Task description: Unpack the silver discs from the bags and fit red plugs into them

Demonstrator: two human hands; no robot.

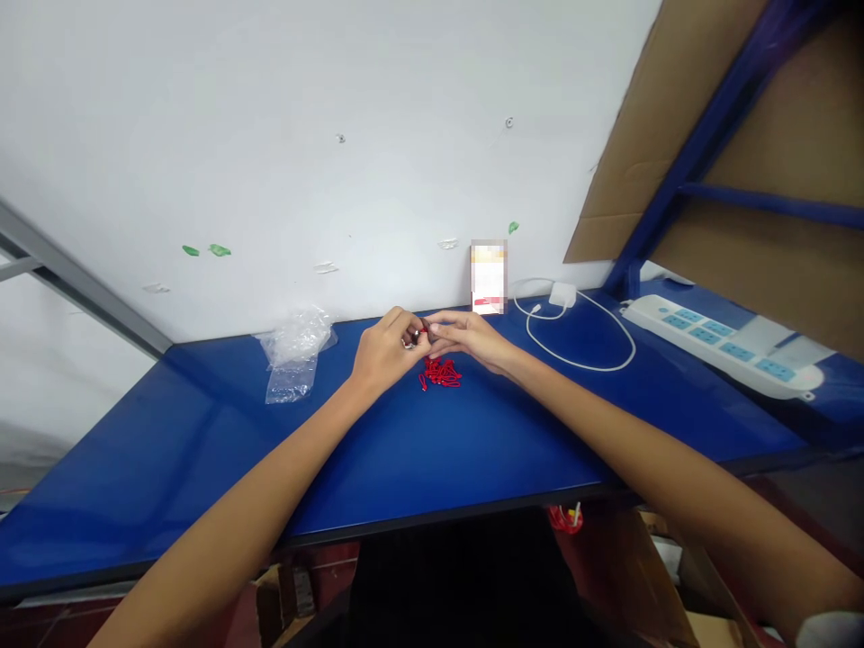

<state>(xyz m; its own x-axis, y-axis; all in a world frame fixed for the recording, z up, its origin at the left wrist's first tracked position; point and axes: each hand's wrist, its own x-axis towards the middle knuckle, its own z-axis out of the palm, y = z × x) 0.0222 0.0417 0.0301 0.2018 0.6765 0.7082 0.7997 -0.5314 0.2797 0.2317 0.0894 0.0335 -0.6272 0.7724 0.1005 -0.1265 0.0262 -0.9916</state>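
Over the middle of the blue table (432, 450), my two hands meet with their fingertips close together. My left hand (390, 346) is closed in a pinch around a small dark item with a red part (424, 335), mostly hidden by the fingers. My right hand (472, 340) is also closed, its thumb and fingers pinching at the same small item from the right. What the item is I cannot make out. Just below the hands lies a small pile of red cord loops (444, 373).
Crumpled clear plastic bags (295, 351) lie to the left. A lit phone (490, 277) leans against the white wall. Right of it are a white charger (562, 294) with a looped cable (594, 367) and a white power strip (722, 346). A blue frame with cardboard stands at the right.
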